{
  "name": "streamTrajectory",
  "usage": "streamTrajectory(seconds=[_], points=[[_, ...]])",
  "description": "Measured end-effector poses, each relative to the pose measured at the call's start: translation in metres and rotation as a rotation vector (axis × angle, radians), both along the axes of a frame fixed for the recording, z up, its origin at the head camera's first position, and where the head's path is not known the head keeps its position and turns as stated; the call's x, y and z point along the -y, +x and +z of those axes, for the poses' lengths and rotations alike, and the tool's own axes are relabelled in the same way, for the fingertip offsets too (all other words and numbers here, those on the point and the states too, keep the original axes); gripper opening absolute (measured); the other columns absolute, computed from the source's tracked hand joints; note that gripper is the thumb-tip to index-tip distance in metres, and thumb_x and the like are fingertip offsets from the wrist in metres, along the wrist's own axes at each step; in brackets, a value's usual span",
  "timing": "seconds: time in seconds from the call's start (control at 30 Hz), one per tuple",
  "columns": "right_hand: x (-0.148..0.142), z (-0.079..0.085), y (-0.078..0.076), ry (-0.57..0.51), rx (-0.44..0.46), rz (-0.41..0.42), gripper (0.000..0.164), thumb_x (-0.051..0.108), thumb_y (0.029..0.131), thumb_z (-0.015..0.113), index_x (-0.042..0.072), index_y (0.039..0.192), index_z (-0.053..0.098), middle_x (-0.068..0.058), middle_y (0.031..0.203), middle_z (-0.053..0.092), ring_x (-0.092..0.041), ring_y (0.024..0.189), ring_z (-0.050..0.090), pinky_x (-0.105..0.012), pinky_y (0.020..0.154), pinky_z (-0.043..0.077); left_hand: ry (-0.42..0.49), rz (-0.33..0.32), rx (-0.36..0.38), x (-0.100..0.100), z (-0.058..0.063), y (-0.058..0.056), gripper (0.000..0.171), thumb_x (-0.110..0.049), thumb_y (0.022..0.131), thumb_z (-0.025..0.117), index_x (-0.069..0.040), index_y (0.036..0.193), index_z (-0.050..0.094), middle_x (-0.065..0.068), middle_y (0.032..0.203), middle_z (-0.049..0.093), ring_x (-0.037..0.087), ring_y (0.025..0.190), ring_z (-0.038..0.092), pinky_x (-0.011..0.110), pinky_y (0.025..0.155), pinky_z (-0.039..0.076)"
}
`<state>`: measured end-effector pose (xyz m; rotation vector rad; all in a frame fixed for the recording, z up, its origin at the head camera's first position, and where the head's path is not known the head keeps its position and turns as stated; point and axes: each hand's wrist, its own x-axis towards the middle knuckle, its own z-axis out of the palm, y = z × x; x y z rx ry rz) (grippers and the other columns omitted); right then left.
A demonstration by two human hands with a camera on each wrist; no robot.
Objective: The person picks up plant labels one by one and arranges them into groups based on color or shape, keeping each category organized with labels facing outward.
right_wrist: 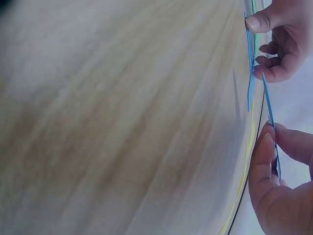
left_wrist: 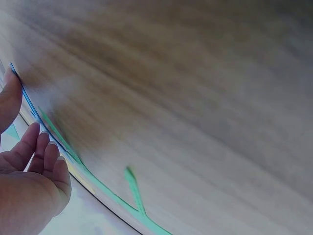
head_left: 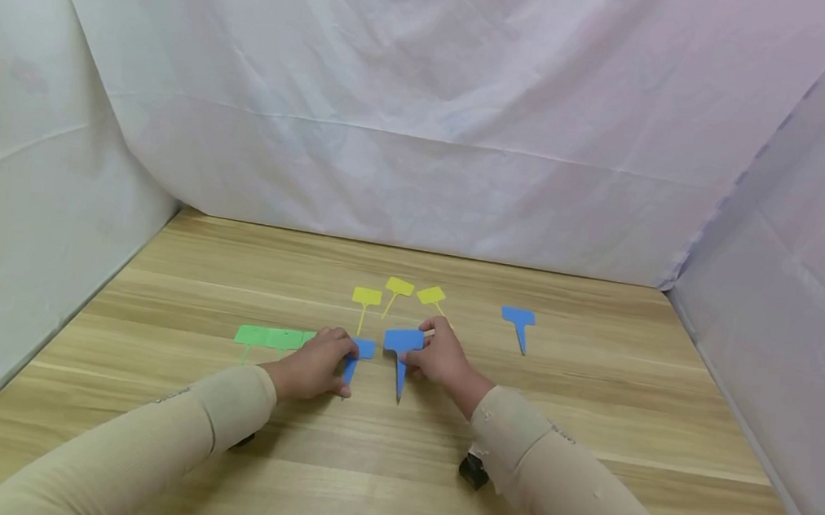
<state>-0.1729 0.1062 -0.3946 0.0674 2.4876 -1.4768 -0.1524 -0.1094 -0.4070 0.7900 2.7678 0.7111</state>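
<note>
In the head view, my left hand (head_left: 311, 363) is over a blue T-shaped plant label (head_left: 364, 349) lying on the table. Its fingers are at the wide head and its thumb near the stem's tip. My right hand (head_left: 445, 360) pinches a second blue plant label (head_left: 403, 341) by the side of its head, stem pointing toward me. The right wrist view shows that label (right_wrist: 270, 105) raised off the wood, between thumb and fingers. Green plant labels (head_left: 252, 334) lie side by side left of my left hand, which partly covers the row.
Three yellow plant labels (head_left: 367, 296) lie farther back, one partly behind my right hand. Another blue plant label (head_left: 519, 316) is off to the right on the wooden table (head_left: 588, 436). White cloth (head_left: 419, 184) hangs along the back and both sides.
</note>
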Motion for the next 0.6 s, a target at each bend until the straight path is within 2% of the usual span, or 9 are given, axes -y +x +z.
streamTrajectory(seconds=[0.6], points=[[0.0037,0.0018,0.009,-0.046,0.06,-0.024,0.048,-0.006,0.083,0.07,0.001,0.119,0.039,-0.014,0.086,0.059,-0.015,0.061,0.062,-0.025,0.055,0.051,0.007,-0.003,-0.003,0.0,0.002,0.0029,0.042,-0.017,0.079,0.08,0.002,0.111,0.061,0.009,0.11,0.055,0.026,0.103,0.045,0.042,0.092,0.042]])
